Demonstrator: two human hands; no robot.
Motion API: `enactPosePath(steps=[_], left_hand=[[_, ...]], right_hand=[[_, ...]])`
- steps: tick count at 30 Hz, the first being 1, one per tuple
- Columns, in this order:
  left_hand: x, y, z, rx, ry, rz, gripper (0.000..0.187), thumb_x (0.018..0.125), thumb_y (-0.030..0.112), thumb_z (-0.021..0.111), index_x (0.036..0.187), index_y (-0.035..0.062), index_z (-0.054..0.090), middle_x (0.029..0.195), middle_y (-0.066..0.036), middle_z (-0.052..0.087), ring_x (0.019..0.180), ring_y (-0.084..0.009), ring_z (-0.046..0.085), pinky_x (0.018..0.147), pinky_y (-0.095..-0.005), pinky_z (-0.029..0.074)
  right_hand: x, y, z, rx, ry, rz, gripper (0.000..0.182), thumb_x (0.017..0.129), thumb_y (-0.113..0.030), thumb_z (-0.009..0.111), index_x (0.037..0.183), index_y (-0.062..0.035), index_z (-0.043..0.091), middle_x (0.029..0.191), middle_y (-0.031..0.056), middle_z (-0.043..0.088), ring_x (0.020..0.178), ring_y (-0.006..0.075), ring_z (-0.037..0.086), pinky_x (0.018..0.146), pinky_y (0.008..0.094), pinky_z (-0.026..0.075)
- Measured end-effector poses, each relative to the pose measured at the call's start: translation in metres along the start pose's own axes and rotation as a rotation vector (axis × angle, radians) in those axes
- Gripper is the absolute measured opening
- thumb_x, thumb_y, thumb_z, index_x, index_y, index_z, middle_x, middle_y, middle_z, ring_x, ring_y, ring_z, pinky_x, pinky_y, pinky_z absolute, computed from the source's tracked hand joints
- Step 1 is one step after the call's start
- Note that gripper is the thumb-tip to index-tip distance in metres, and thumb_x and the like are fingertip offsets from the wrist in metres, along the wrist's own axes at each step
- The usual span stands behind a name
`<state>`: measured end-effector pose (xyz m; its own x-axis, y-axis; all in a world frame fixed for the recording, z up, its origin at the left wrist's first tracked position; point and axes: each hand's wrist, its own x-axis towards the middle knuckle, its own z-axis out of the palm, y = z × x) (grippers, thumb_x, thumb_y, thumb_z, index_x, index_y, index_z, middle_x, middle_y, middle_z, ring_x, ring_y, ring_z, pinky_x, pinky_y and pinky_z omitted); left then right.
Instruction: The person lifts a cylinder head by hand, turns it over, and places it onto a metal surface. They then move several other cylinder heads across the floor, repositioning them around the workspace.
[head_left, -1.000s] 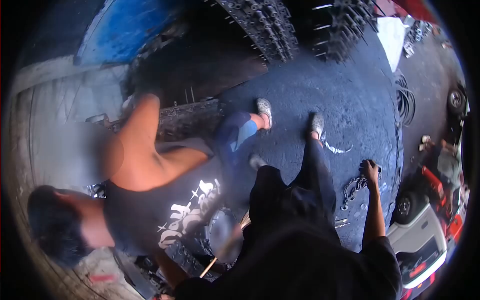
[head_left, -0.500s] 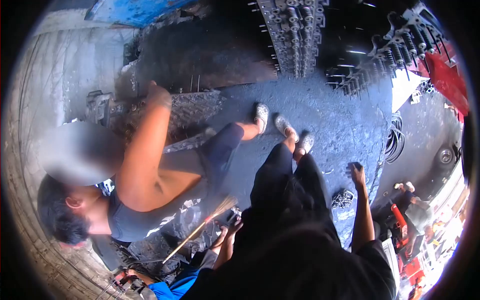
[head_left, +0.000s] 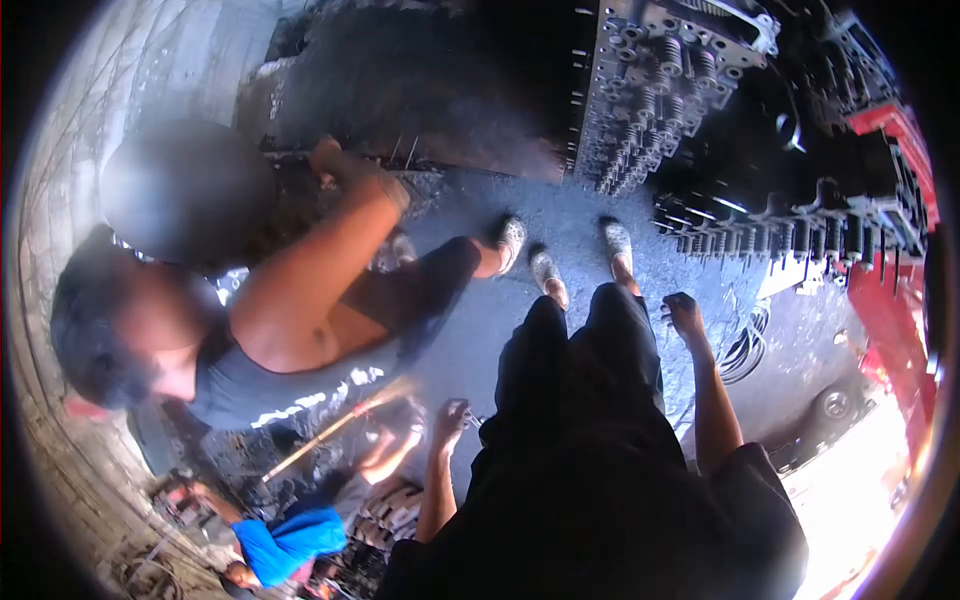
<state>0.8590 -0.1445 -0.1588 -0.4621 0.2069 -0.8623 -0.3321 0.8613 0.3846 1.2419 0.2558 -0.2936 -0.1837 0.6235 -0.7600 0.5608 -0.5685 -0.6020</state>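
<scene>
My left hand (head_left: pixel 451 424) hangs beside my left leg with its fingers curled. A small thing seems to stick out at the fingertips, too small to name. Low on my right side, my right hand (head_left: pixel 683 316) hangs over the floor, fingers loosely bent and apart, holding nothing. Ahead of me stands a long engine cylinder head (head_left: pixel 650 105) with rows of valve springs. Another spring-lined cylinder head (head_left: pixel 790 232) is to its right. Neither hand touches them.
A co-worker (head_left: pixel 300 345) crouches close on my left, with a straw broom (head_left: pixel 325 437) nearby. Further back is a person in a blue shirt (head_left: pixel 290 545). Coiled cable (head_left: pixel 745 350) lies on the floor (head_left: pixel 450 300) to my right, below red metal framing (head_left: pixel 890 320).
My view has turned and I have stepped nearer the cylinder heads, my feet now further apart. My left hand has risen in view; my right hand's fingers are more bent. The co-worker's raised arm has lowered.
</scene>
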Motion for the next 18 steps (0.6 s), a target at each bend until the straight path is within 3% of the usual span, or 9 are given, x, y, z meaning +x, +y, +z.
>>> enactPosePath(steps=[2,6,7,8,11,12,13,15,18], left_hand=[[-0.022,-0.022,0.041,0.016,0.088,-0.135,0.022,0.091,0.022,0.06,0.102,0.003,0.064,0.086,-0.008,0.066,0.073,-0.0135,0.062,0.06,-0.0282,0.05],[-0.073,-0.029,0.114,0.047,-0.058,0.05,0.018,0.086,0.015,0.063,0.097,0.0011,0.064,0.088,-0.007,0.066,0.083,-0.0135,0.061,0.074,-0.0292,0.048],[-0.065,-0.074,0.128,-0.036,-0.117,0.154,0.018,0.084,0.014,0.064,0.097,0.0015,0.064,0.09,-0.006,0.066,0.086,-0.0124,0.06,0.078,-0.0291,0.047],[-0.052,-0.125,0.143,0.127,-0.071,0.215,0.018,0.084,0.013,0.065,0.098,0.0011,0.064,0.093,-0.004,0.065,0.087,-0.0116,0.059,0.079,-0.0292,0.047],[-0.045,-0.133,0.176,0.064,-0.091,0.315,0.018,0.085,0.013,0.064,0.099,0.001,0.064,0.094,-0.004,0.065,0.087,-0.0117,0.06,0.08,-0.0282,0.047],[-0.082,-0.04,0.175,-0.13,-0.082,0.207,0.017,0.086,0.012,0.062,0.1,0.0015,0.065,0.094,-0.005,0.066,0.086,-0.0111,0.06,0.078,-0.027,0.047],[-0.08,-0.024,0.178,-0.102,-0.059,0.143,0.017,0.087,0.012,0.062,0.101,0.0019,0.065,0.094,-0.005,0.066,0.085,-0.0108,0.06,0.078,-0.0267,0.047],[-0.075,-0.014,0.181,-0.044,-0.017,0.021,0.017,0.087,0.011,0.062,0.101,0.0027,0.065,0.092,-0.005,0.066,0.083,-0.0104,0.06,0.077,-0.026,0.047],[-0.065,-0.028,0.185,-0.352,0.071,0.016,0.017,0.089,0.015,0.063,0.101,0.0032,0.064,0.088,-0.006,0.066,0.08,-0.0132,0.062,0.069,-0.0273,0.05]], right_hand=[[0.027,-0.008,-0.02,-0.09,-0.067,0.011,0.023,0.091,-0.025,0.057,0.096,-0.0033,0.063,0.077,0.0078,0.066,0.062,0.015,0.063,0.053,0.0276,0.048],[0.071,-0.022,-0.064,-0.076,-0.124,0.032,0.021,0.092,-0.024,0.056,0.096,-0.0056,0.063,0.079,0.0074,0.066,0.06,0.0147,0.062,0.051,0.0268,0.047],[0.076,-0.031,-0.078,-0.046,-0.116,0.063,0.02,0.092,-0.025,0.056,0.096,-0.0059,0.063,0.079,0.0072,0.066,0.06,0.0145,0.061,0.051,0.0266,0.046],[0.08,-0.037,-0.093,-0.047,-0.114,0.086,0.019,0.092,-0.024,0.055,0.096,-0.007,0.062,0.081,0.0058,0.065,0.059,0.0137,0.06,0.05,0.0257,0.045],[0.093,-0.041,-0.129,-0.088,-0.096,0.11,0.022,0.091,-0.029,0.056,0.098,-0.0083,0.062,0.081,0.0044,0.065,0.06,0.0135,0.061,0.049,0.0263,0.046],[0.103,-0.03,-0.14,-0.064,-0.099,0.132,0.023,0.09,-0.03,0.056,0.098,-0.0088,0.062,0.082,0.0043,0.065,0.06,0.0138,0.061,0.049,0.0262,0.046],[0.115,-0.012,-0.149,-0.036,-0.1,0.155,0.024,0.09,-0.03,0.056,0.099,-0.0093,0.062,0.082,0.0042,0.065,0.06,0.0141,0.062,0.048,0.0261,0.046],[0.117,-0.004,-0.151,0.03,-0.101,0.195,0.025,0.089,-0.031,0.056,0.099,-0.0096,0.062,0.081,0.0047,0.065,0.059,0.0146,0.061,0.048,0.0264,0.045],[0.102,0.002,-0.138,0.089,-0.133,0.233,0.025,0.087,-0.031,0.055,0.1,-0.0104,0.061,0.079,0.0051,0.064,0.057,0.0151,0.059,0.046,0.0277,0.045]])
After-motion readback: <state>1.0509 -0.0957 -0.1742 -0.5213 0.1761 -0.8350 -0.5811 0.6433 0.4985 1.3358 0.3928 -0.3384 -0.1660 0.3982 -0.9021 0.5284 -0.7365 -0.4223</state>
